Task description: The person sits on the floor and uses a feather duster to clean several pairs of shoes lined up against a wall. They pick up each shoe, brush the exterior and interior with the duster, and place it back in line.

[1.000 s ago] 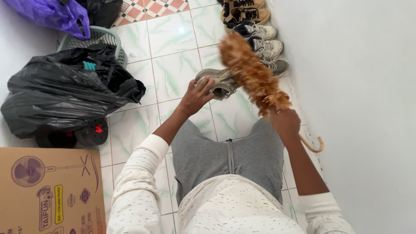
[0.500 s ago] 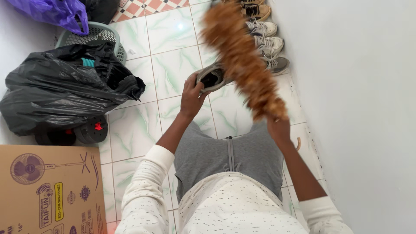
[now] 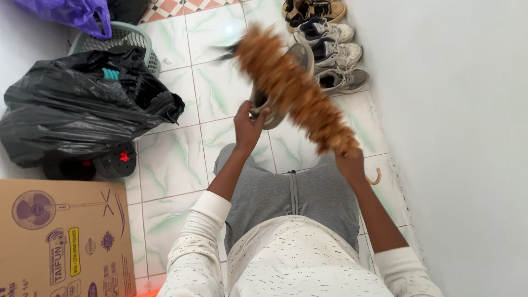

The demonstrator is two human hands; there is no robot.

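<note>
dusting one shoe, the row by the wall untouched as far as can be seen

your left hand (image 3: 248,122) is closed around a grey shoe (image 3: 286,82), held up off the floor with its sole turned toward you. your right hand (image 3: 352,164) is gripped tight on the curved handle of a brown feather duster (image 3: 294,93), whose fluffy head lies across the shoe and is blurred, so a stroke looks to be under way. whether the shoe is already clean cannot be told; the duster hides most of it.

judging from how things lie, you are in the middle of the work on this one shoe. along the white wall (image 3: 451,137) a row of shoes (image 3: 330,49) sits on the tiled floor (image 3: 170,165): a grey one nearest, white sneakers behind it, brown sandals at the far end. none is in hand, so they likely remain to do.

well apart on your left sit a black plastic bag (image 3: 71,110), a green basket (image 3: 129,38) and a cardboard box (image 3: 60,236), none of them touched.
</note>
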